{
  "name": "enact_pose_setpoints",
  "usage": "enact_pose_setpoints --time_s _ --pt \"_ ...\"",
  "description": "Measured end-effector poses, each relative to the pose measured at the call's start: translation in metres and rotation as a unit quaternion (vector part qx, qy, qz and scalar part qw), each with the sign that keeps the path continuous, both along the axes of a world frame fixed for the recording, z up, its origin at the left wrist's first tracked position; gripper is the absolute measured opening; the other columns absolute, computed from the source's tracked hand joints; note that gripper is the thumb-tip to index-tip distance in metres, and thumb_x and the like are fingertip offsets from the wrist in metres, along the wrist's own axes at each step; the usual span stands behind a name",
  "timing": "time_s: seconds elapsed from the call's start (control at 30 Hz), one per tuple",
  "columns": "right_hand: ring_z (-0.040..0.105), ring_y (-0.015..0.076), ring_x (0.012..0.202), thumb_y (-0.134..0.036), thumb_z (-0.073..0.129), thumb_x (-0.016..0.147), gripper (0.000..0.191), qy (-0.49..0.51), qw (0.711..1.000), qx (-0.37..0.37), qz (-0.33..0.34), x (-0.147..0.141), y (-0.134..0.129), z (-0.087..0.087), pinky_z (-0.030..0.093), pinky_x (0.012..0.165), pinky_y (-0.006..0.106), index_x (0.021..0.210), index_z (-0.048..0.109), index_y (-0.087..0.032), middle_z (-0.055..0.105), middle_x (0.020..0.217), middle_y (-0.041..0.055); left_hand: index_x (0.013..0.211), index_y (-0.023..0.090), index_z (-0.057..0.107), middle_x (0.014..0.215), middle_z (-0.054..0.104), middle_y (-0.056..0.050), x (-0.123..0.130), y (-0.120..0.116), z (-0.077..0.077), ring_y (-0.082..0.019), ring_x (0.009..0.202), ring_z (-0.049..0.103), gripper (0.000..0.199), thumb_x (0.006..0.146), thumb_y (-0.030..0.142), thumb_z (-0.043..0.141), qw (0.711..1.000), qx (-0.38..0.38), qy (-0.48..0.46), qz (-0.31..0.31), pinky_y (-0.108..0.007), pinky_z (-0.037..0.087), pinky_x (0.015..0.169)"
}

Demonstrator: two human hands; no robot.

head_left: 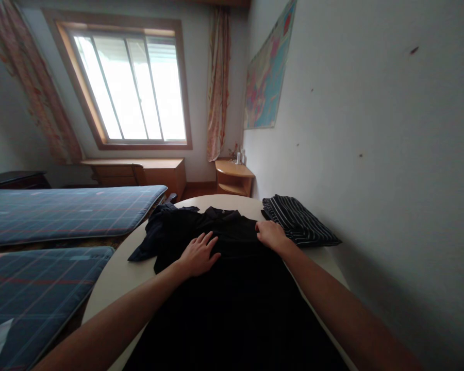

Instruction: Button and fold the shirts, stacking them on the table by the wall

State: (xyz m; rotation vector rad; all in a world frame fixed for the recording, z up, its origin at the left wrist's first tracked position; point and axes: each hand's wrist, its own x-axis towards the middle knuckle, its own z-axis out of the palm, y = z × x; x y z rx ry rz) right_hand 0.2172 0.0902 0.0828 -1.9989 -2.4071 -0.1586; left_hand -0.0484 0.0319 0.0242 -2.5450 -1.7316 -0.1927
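Observation:
A black collared shirt (235,246) lies spread over the pale round table (118,281), its collar toward the window. My left hand (199,255) rests on the shirt's left part, fingers stretched out and holding nothing. At the shirt's right shoulder edge, my right hand (270,235) is closed with its fingers curled on the cloth; the fingertips are partly hidden. Another dark garment (145,245) is bunched under and beside the shirt on the left. Just beyond my right hand sits a folded black-and-white striped garment (303,219).
Two plaid mattresses (73,214) lie to the left of the table. A white wall (390,206) runs close along the right side. Beyond the table stand a low wooden desk (162,167) and a corner shelf (234,169) below the window (133,87).

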Motion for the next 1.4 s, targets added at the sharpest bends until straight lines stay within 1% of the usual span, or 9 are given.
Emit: enact_pose_setpoints --time_s 0.2,0.3,0.47,0.57,0.73,0.87,1.03,1.2,1.4 --pt "0.060 0.0261 0.112 -0.014 0.039 0.094 0.035 0.003 0.997 0.071 0.009 -0.006 -0.001 0.006 0.041 0.095 0.036 0.113 0.069 -0.017 0.070 0.115 0.0159 0.152 0.020 0.035 0.155 0.039 -0.015 0.014 0.007 -0.005 -0.038 0.140 0.038 0.072 0.092 0.058 0.042 0.999 -0.036 -0.010 0.008 -0.052 0.029 0.112" --pt "0.064 0.0266 0.108 -0.030 0.044 0.096 0.034 0.039 0.999 0.017 0.006 -0.024 -0.003 -0.006 0.045 0.089 0.035 0.114 0.069 -0.018 0.070 0.114 0.0147 0.151 0.020 0.036 0.155 0.039 -0.015 0.015 0.018 -0.005 -0.039 0.140 0.037 0.073 0.092 0.062 0.040 0.999 -0.043 -0.015 0.025 -0.053 0.029 0.112" --pt "0.063 0.0346 0.111 -0.055 0.031 0.097 0.060 0.073 0.992 -0.097 -0.034 -0.058 -0.004 -0.025 0.046 0.089 0.043 0.119 0.068 -0.013 0.068 0.118 0.0218 0.152 0.022 0.036 0.160 0.029 -0.014 0.019 0.042 -0.012 -0.040 0.144 0.029 0.074 0.092 0.065 0.036 0.998 -0.058 -0.008 0.037 -0.056 0.028 0.111" --pt "0.052 0.0384 0.127 -0.061 0.028 0.096 0.069 0.078 0.987 -0.127 -0.061 -0.073 0.009 -0.034 0.038 0.100 0.051 0.135 0.057 -0.012 0.052 0.140 0.0258 0.152 0.023 0.035 0.160 0.029 -0.015 0.022 0.058 -0.012 -0.041 0.144 0.030 0.073 0.092 0.064 0.037 0.997 -0.060 -0.004 0.050 -0.055 0.028 0.111" --pt "0.012 0.0382 0.149 -0.065 0.027 0.095 0.080 0.105 0.979 -0.160 -0.065 -0.078 0.054 -0.056 0.012 0.114 0.060 0.157 0.022 -0.015 0.010 0.163 0.0208 0.153 0.022 0.033 0.160 0.027 -0.016 0.023 0.087 -0.014 -0.041 0.144 0.028 0.074 0.092 0.064 0.037 0.995 -0.068 -0.014 0.077 -0.055 0.027 0.112" --pt "0.014 0.0323 0.149 -0.061 0.032 0.096 0.072 0.158 0.985 -0.071 -0.020 -0.069 0.076 -0.070 0.008 0.117 0.055 0.153 0.033 -0.017 0.020 0.163 0.0155 0.153 0.020 0.032 0.161 0.026 -0.016 0.023 0.099 -0.022 -0.041 0.145 0.026 0.073 0.093 0.062 0.039 0.991 -0.051 -0.066 0.105 -0.054 0.028 0.112" --pt "0.047 0.0239 0.126 -0.039 0.033 0.100 0.042 0.181 0.976 0.114 0.035 -0.058 0.066 -0.072 0.025 0.112 0.039 0.125 0.061 -0.020 0.058 0.134 0.0124 0.136 0.018 0.049 0.146 0.047 -0.015 0.026 0.085 -0.022 -0.032 0.133 0.044 0.047 0.094 0.038 0.048 0.978 0.098 -0.132 0.127 -0.043 0.036 0.108" --pt "0.056 0.0225 0.112 -0.050 0.028 0.102 0.051 0.180 0.979 0.085 0.043 -0.051 0.045 -0.072 0.035 0.101 0.033 0.110 0.068 -0.019 0.065 0.119 0.0120 0.124 0.020 0.055 0.118 0.064 -0.010 0.026 0.062 -0.017 -0.026 0.111 0.059 0.033 0.099 0.034 0.040 0.976 0.099 -0.142 0.131 -0.040 0.041 0.099" --pt "0.041 0.0210 0.136 -0.054 0.033 0.100 0.055 0.184 0.979 0.038 0.082 -0.037 0.030 -0.083 0.023 0.113 0.036 0.136 0.057 -0.021 0.052 0.146 0.0082 0.125 0.020 0.054 0.122 0.063 -0.009 0.002 0.028 -0.014 -0.023 0.108 0.061 0.032 0.099 0.031 0.038 0.978 0.087 -0.138 0.129 -0.037 0.044 0.096"
